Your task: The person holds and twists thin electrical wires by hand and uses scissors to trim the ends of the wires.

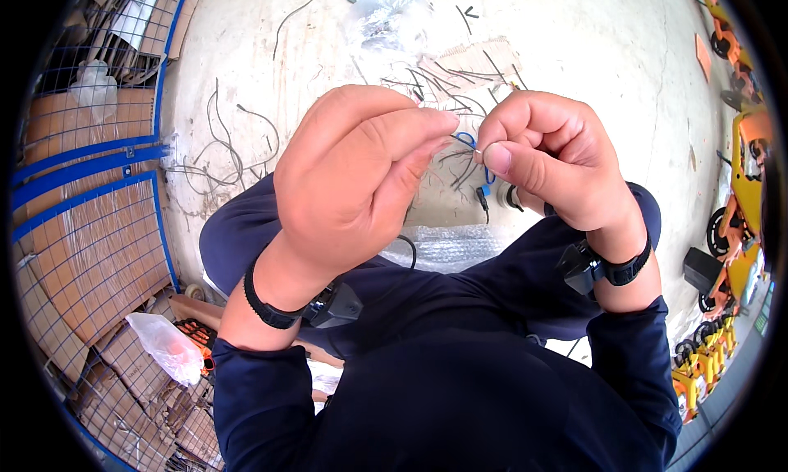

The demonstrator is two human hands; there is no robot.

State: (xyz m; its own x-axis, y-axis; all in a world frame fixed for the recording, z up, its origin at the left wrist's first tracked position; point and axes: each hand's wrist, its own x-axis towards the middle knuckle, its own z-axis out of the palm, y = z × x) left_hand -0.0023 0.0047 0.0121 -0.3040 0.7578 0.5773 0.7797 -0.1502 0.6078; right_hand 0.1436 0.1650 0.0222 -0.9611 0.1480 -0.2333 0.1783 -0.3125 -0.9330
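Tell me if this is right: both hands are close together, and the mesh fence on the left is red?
Not quite: the head view shows the mesh fence is blue, not red. The left hand and right hand are indeed close together.

A thin, pale, tiny strand (478, 152) juts leftward from the right hand (558, 160), pinched at thumb and forefinger. A slim, blue, curved loop (466, 134) shows just beside it; whether it is held is unclear.
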